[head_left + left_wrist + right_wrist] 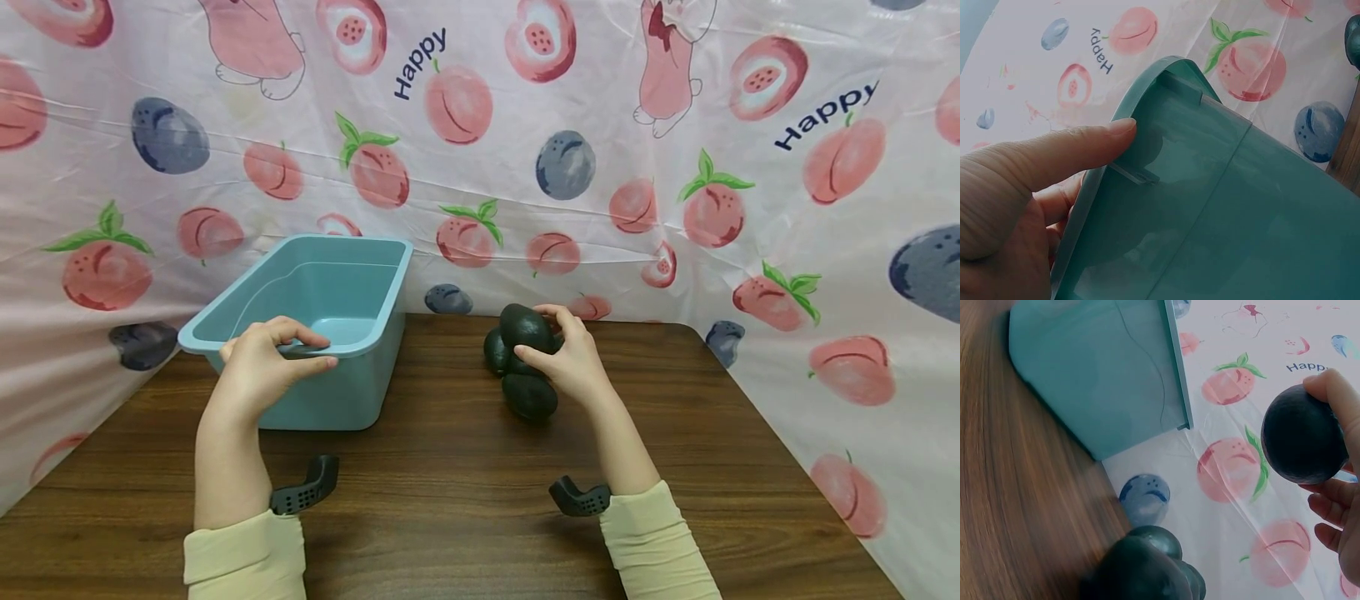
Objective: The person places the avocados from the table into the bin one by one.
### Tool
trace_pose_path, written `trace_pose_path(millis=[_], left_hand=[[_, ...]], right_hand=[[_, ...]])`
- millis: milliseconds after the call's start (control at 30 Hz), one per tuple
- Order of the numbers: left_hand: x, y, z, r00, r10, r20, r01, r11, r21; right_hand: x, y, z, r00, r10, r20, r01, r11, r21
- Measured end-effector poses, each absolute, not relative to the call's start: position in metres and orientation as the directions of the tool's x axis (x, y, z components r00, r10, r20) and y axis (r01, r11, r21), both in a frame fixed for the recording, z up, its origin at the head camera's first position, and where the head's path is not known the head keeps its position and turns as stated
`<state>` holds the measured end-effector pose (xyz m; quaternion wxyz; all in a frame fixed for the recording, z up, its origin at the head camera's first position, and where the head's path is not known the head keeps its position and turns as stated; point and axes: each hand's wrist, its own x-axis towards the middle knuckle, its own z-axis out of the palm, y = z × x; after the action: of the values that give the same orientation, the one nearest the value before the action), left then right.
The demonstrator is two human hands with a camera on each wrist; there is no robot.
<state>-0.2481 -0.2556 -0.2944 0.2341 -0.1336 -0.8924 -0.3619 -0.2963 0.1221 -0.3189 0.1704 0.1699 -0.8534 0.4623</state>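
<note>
Right hand: the right hand (576,360) has its fingers bent around one dark avocado (525,327), pinching it between the thumb and the other fingers.
Held avocado: it is in the right fingers, up off the pile, with a gap under it in the right wrist view. So the picking up looks done for this one, but the letting go is not done.
Other avocados: a little bunch of other avocados (529,397) sits on the surface (450,475), just below the right fingers and on their left side. I see at least three. They hide each other, so I cannot count them for sure. No fingers hold these, so picking them up looks like the part that is left.
Left hand: the left hand (258,360) pinches the near rim (360,350) of the blue bin, thumb on the outside and other fingers over the edge.
Bin: the blue bin (341,392) stands on the surface right at the left fingers, well to the left of the right fingers. Part of its inside is hidden, so I cannot tell how many avocados are done.
</note>
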Motion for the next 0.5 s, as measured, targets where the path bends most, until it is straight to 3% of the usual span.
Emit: trace_pose_path(millis=[500], left_hand=[[-0.248,-0.254,-0.296,-0.847,0.058,0.528,0.419,0.683,0.598]], right_hand=[[-0.297,0.107,-0.319,-0.874,-0.157,0.46,-0.474,0.48,-0.738]])
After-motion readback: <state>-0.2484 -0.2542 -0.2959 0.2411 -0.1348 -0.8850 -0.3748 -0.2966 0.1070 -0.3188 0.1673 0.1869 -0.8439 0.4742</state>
